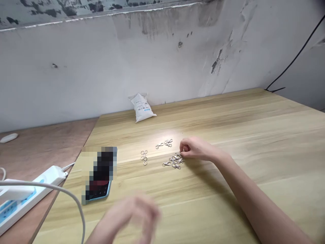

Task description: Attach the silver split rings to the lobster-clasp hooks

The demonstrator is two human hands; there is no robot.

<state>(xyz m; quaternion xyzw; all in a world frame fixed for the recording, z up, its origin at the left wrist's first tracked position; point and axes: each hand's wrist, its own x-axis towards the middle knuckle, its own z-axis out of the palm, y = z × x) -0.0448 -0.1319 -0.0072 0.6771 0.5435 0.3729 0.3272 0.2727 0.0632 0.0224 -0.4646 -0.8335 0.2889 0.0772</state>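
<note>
My right hand (195, 148) is at the upper right edge of a small pile of silver swivel clasps (175, 165). Its fingers are curled in with the tips pressed together. Whatever they may pinch is too small or hidden to make out. Behind that pile lies a second small group of clasps with rings (168, 143). Several loose split rings (144, 158) lie to the left of both groups. Nearer to me, at the bottom of the view, my left hand (133, 215) hovers above the table, bent and smeared by motion, so its grip is unclear.
A phone (103, 176), partly pixelated, lies on the wooden table (241, 118) to the left. A white plastic packet (143, 108) stands near the wall. At far left is a power strip (48, 179), and a white cable (73, 196) loops across the table's corner.
</note>
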